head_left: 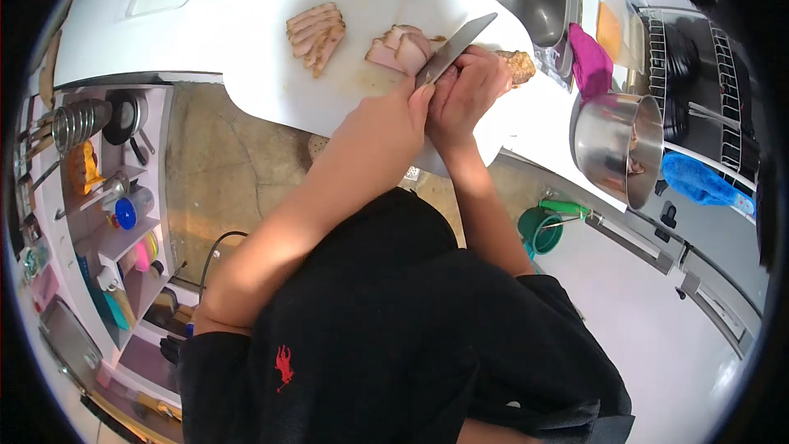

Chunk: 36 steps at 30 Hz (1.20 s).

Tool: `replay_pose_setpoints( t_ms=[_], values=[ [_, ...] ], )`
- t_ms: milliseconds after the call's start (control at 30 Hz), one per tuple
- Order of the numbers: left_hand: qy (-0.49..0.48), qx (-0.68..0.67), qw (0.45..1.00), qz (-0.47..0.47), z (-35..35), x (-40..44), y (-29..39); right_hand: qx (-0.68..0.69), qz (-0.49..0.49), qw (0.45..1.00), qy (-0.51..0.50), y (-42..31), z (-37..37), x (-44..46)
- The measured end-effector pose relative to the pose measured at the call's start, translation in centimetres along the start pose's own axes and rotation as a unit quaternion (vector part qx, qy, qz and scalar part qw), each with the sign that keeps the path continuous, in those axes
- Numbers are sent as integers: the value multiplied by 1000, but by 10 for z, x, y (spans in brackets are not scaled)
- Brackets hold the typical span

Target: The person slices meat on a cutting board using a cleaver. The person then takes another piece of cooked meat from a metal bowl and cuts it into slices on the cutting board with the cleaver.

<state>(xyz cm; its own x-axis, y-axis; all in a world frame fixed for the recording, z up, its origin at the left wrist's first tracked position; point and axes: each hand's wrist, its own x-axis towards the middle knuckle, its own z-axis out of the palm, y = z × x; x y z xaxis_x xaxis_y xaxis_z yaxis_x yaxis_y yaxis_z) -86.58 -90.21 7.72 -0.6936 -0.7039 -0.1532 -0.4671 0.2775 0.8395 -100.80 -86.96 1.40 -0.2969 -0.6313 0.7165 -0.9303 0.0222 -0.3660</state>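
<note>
My left hand (pixel 390 115) is closed round the handle of a knife (pixel 464 43), its blade pointing up and to the right. Beside the blade, my right hand (pixel 467 90) has its fingers curled over a browned piece of meat (pixel 516 68), which sticks out past the knuckles; the fingers hide the rest of it. Cut meat slices (pixel 399 49) lie against the left side of the knife on the white cutting board (pixel 271 99). Farther left on the board is a fanned row of slices (pixel 316 33).
A steel pot (pixel 608 144) stands at the right counter edge, near a purple cloth (pixel 588 62). Behind the board is a metal sink (pixel 542 4). A dish rack (pixel 727 82) is at far right, shelves (pixel 123 238) with kitchenware at left, and a green bucket (pixel 540 230) below.
</note>
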Motion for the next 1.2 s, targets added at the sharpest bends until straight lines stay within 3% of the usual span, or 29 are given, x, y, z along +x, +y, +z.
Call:
replay_pose_setpoints(
  t_ms=[67, 167, 267, 367, 567, 667, 767, 833, 867, 933, 1133, 1200],
  values=[
    [3, -17, 1000, 9, -5, -20, 2, 9, -6, 1000, 1, 2, 2, 1],
    [-1, -33, 995, -91, -15, -49, 6, 19, -13, 1000, -2, 0, -3, 4],
    [-69, -7, 984, -162, -29, -50, 17, 31, -17, 999, -2, -1, -3, 5],
    [-77, -11, 980, -184, -40, -42, 31, 27, -21, 999, -2, -2, -6, 9],
    [-14, 24, 996, -80, -10, -32, 19, 29, -16, 999, -17, -3, -7, 6],
    [-11, 24, 995, -95, -7, -27, 15, 21, -22, 999, -28, -1, -8, 8],
    [49, 50, 998, 12, -16, -54, 18, -16, -30, 998, -60, -3, -16, 12],
    [-2, -4, 997, -78, -25, -72, 12, -53, -54, 995, -72, -5, -23, 17],
    [-28, -29, 992, -123, -29, -76, 11, -42, -42, 992, -111, -4, -27, 20],
    [-34, -24, 991, -127, -35, -77, 15, -18, -18, 982, -187, -1, -40, 28],
    [-64, -11, 980, -189, -37, -62, 27, -75, -87, 937, -330, 9, -87, 57],
    [-69, 2, 978, -197, -39, -61, 27, -75, -46, 917, -389, 21, -92, 64]
  ],
)
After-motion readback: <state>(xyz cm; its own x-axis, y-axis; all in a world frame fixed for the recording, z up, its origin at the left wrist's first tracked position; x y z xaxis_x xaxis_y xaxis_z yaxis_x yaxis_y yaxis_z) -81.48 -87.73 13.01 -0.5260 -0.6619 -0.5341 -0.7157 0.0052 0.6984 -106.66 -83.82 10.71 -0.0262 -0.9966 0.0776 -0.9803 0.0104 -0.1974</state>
